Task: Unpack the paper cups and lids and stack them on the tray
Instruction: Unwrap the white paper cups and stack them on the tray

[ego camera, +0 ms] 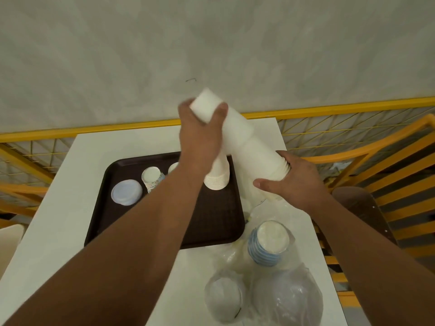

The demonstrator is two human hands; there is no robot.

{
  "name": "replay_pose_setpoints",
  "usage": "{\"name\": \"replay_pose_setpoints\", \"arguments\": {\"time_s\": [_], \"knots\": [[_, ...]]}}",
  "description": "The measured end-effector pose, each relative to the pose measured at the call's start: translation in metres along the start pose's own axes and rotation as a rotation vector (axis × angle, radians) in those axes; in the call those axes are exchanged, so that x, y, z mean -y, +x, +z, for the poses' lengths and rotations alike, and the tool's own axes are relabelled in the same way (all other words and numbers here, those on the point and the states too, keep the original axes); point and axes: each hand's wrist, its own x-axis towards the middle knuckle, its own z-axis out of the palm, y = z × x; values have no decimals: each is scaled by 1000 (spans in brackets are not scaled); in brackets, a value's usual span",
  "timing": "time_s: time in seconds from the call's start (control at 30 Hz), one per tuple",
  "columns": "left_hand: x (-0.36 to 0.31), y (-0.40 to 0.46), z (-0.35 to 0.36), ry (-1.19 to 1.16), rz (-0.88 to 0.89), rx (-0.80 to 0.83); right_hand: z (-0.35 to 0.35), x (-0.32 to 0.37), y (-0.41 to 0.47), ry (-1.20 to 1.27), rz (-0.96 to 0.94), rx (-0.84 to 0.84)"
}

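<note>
A long stack of white paper cups [249,147] is held tilted above the table, its closed end up and away from me. My left hand [202,132] grips that top end. My right hand [294,182] grips the open rim end at the lower right. Under them lies a dark brown tray [211,220]. On it stand a shorter stack of white cups [217,178], a patterned cup [151,178], a stack of clear lids [127,191] and another cup [173,167] partly hidden by my left forearm.
Clear plastic bags hold blue-rimmed cups [270,243], more cups [223,300] and lids [287,300] at the white table's [58,220] near right. A yellow railing [329,109] runs behind the table. A brown chair [362,208] stands to the right.
</note>
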Motion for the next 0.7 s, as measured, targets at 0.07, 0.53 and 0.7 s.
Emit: {"name": "replay_pose_setpoints", "arguments": {"time_s": [0.07,0.53,0.7], "knots": [[-15,15,-12,117,185,-25,-2,-8,3,18,51,-21],[76,20,-35,711,205,294,5,-22,-2,112,133,-36],[87,16,-46,780,228,359,7,-22,-2,170,125,-34]]}}
